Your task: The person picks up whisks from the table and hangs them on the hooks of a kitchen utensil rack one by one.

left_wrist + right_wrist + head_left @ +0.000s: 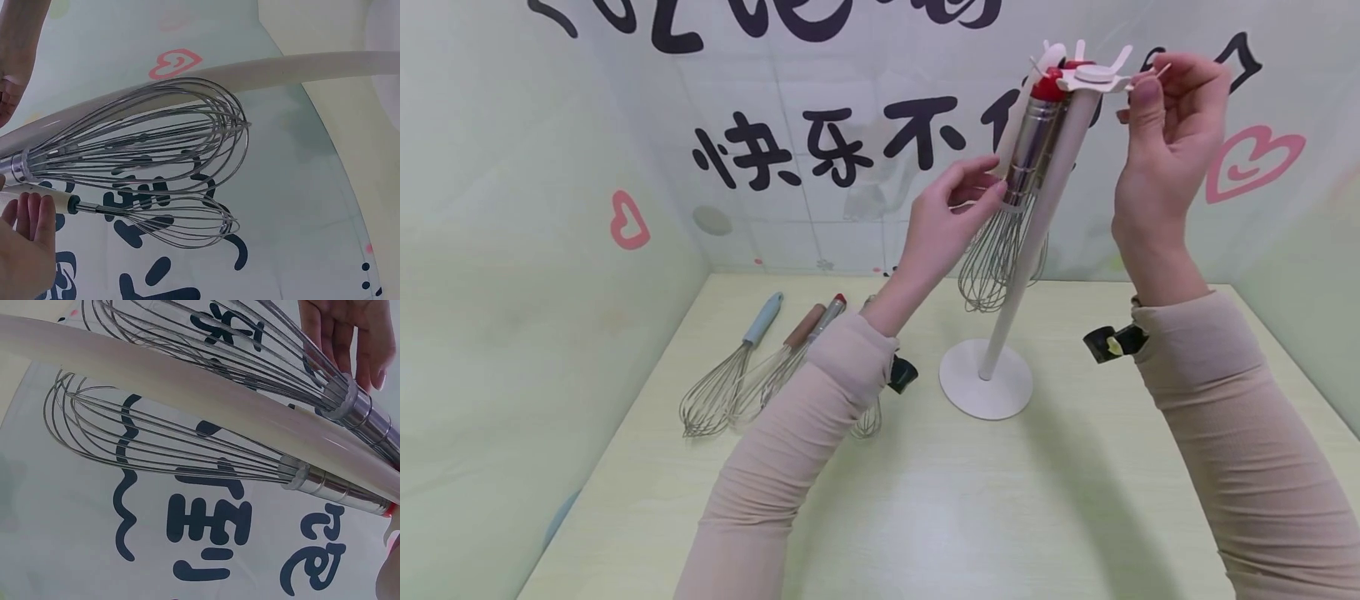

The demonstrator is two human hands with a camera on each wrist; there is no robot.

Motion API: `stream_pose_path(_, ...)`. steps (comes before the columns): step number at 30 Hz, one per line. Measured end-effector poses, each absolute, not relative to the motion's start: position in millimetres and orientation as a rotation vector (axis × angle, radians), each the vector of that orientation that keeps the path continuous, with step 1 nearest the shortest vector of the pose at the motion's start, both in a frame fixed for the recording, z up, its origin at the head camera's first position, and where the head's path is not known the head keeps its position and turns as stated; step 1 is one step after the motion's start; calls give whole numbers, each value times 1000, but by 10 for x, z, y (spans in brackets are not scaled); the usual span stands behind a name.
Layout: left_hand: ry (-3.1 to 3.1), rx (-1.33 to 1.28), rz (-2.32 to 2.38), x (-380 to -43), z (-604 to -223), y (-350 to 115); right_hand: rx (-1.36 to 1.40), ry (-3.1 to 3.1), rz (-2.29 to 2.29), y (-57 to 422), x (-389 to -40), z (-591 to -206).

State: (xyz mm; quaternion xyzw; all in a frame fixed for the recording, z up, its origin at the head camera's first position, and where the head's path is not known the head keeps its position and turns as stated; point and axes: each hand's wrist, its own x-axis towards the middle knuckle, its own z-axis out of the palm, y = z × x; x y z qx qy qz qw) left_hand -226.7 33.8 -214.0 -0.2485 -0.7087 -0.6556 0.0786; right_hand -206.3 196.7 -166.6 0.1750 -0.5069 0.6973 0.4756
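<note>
A white whisk stand leans with its pole slanting up to a ring of hooks. From the hooks hang two metal-handled whisks with red ends, the nearer one a balloon whisk. A smaller whisk with a cream handle and dark green collar hangs beside them. My left hand is at the lower handles, thumb tip right at the metal one, fingers extended along the cream one in the left wrist view. My right hand pinches a hook on the right of the stand's top between thumb and finger.
On the table to the left lie a blue-handled whisk, a brown-handled whisk and a red-ended metal whisk. Another whisk is mostly behind the left sleeve. The stand's round base is near the middle.
</note>
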Motion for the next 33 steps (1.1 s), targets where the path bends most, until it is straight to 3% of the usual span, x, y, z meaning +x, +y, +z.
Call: stream_pose_path(33,-2201,-276,-1982,-2620,-2882,-264,307,-1252,1785,2085,-2027,-1607)
